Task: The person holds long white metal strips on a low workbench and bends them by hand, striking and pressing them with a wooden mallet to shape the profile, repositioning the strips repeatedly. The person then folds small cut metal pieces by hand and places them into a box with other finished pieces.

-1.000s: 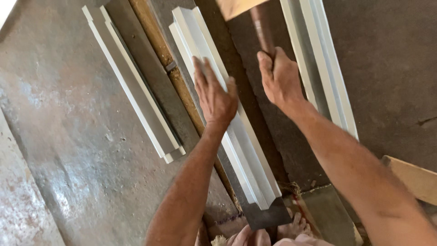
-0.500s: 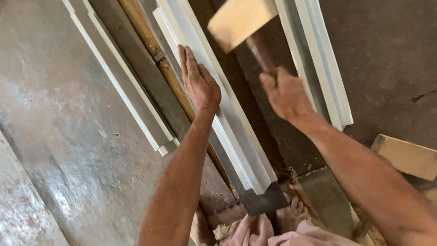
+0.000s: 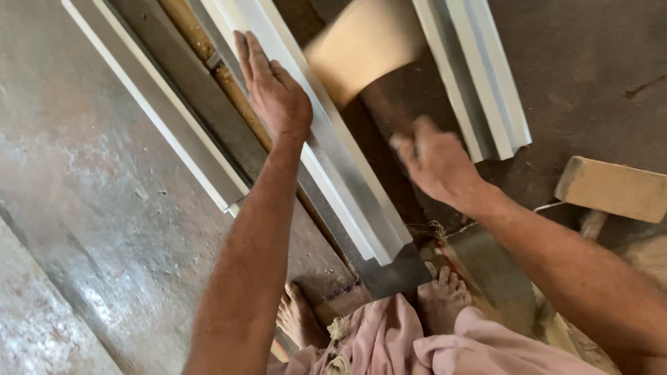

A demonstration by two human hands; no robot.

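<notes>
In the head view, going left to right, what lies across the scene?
Bare floor → leftmost white metal profile → left hand flat on the middle profile → right hand gripping a wooden mallet → wooden block.

Your right hand (image 3: 434,160) and mallet (image 3: 365,52) smear with motion blur; daylight glares off the floor (image 3: 104,229) at left, dimmer toward the right.

We see our left hand (image 3: 274,90) flat on the folded metal strip (image 3: 347,187), our right hand (image 3: 434,160) just right of it gripping a mallet (image 3: 365,55), another strip (image 3: 156,104) left, wooden block (image 3: 615,189) far right
</notes>
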